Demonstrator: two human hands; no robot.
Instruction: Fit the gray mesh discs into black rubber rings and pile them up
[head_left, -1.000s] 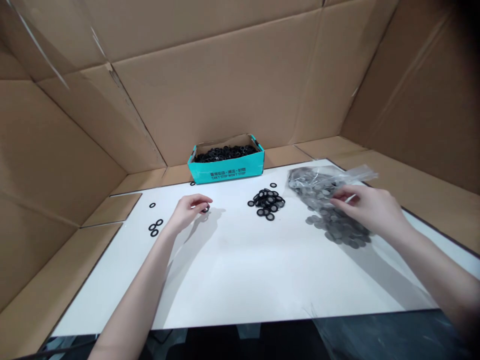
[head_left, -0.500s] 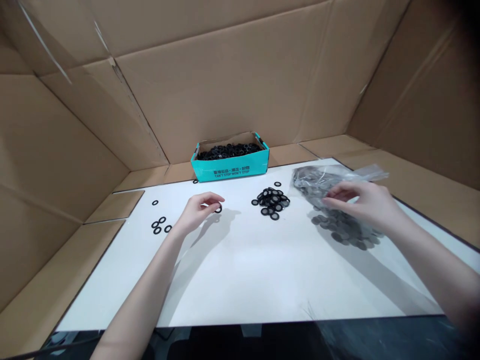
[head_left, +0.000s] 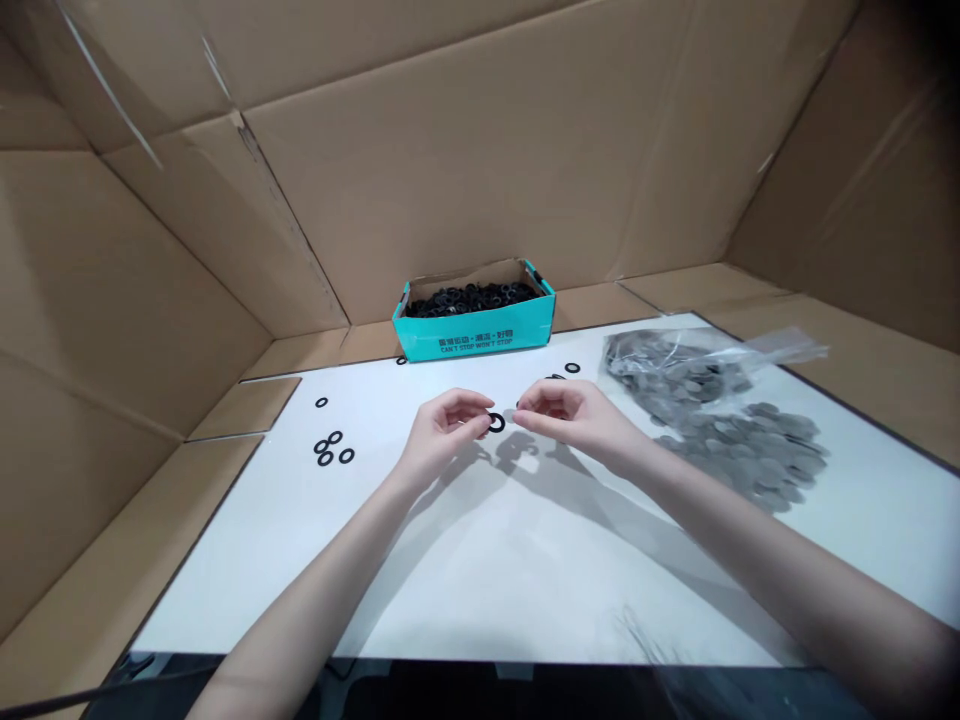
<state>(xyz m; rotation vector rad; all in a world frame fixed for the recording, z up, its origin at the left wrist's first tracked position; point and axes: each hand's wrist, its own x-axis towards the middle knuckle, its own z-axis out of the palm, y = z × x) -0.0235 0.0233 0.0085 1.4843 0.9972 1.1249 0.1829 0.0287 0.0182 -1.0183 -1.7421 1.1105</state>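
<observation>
My left hand (head_left: 448, 428) pinches a black rubber ring (head_left: 496, 423) between thumb and forefinger, above the middle of the white table. Close to its right side, my right hand (head_left: 574, 415) is closed on a small grey mesh disc (head_left: 510, 415). A narrow gap separates ring and disc. Behind my right hand, most of a pile of black rings with grey centres is hidden. To the right lies a heap of loose grey discs (head_left: 757, 455), beside a clear plastic bag (head_left: 675, 370) full of more discs.
A turquoise box (head_left: 476, 340) holding many black rings stands at the back. Several loose rings (head_left: 325, 458) lie at the left, and single ones (head_left: 572, 368) lie near the back. Cardboard walls (head_left: 465, 150) surround the white table (head_left: 465, 580) at the back and sides.
My right hand has moved left from the bag and disc heap, now with a disc. My left hand has shifted slightly right with the ring, bringing both hands close together.
</observation>
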